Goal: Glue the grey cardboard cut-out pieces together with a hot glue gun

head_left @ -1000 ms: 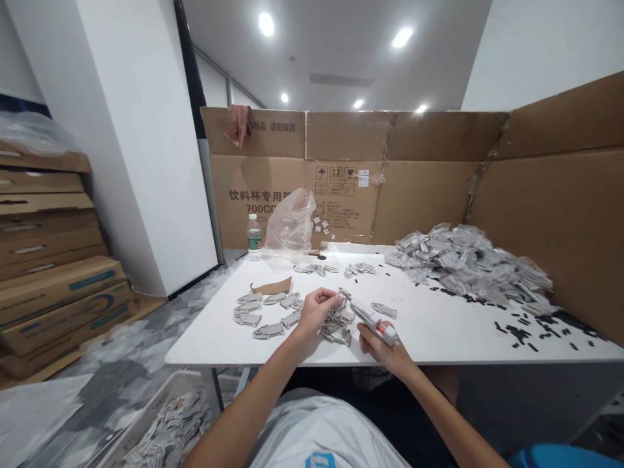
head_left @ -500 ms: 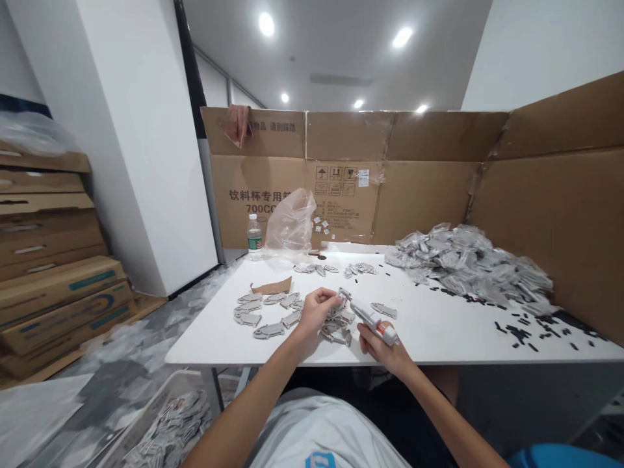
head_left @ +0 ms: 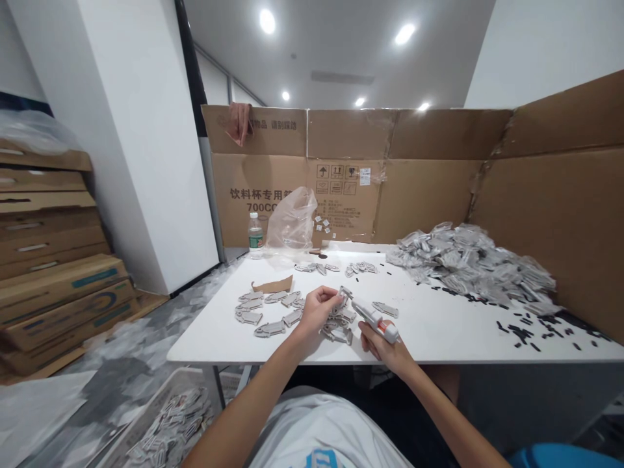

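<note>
- Grey small part [head_left: 346,292] is hanging at the left hand [head_left: 316,311], just above a heap of similar parts [head_left: 337,334].
- Left fingers [head_left: 336,299] are pinching it, barely parted around its edge.
- Right hand [head_left: 391,351] is gripping a white tool with a red patch [head_left: 385,327], fingers curling around the barrel; its tip is pointing toward the part, contact being impossible to tell.
- One loose piece [head_left: 385,309] is lying on the table [head_left: 448,341], beyond the tool.
</note>
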### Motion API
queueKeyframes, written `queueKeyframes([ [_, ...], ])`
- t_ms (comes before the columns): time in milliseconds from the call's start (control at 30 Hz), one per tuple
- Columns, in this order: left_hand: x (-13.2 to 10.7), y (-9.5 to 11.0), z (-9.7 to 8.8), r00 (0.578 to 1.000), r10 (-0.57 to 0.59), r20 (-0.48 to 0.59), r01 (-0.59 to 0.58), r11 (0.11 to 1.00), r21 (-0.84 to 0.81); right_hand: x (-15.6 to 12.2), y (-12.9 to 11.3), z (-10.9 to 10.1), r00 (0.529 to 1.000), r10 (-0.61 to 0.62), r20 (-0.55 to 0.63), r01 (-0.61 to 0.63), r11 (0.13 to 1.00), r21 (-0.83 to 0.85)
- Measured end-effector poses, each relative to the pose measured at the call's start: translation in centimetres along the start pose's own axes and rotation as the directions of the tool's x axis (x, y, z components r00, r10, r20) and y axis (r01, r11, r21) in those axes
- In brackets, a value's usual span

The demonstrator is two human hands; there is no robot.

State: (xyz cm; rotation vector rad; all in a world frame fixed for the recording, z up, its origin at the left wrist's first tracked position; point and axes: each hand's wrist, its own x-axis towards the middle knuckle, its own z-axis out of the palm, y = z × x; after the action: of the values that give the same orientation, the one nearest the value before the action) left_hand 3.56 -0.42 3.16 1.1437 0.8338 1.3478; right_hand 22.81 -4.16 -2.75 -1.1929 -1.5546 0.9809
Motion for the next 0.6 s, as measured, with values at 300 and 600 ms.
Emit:
queueKeyframes([
  [300, 0.8, -0.8, -0.5, 0.995, 0.1, 0.004, -0.1, 0.992, 0.079, -0.3, -0.8, 0.2, 1.0, 0.011, -0.01, -0.009, 0.989, 0.15],
  [600, 1.6, -1.8, -1.2, 0.979, 0.201, 0.041, -0.206, 0.963, 0.177, -0.3, -1.3, 0.4, 0.999, 0.052, -0.009, -0.048, 0.973, 0.228],
])
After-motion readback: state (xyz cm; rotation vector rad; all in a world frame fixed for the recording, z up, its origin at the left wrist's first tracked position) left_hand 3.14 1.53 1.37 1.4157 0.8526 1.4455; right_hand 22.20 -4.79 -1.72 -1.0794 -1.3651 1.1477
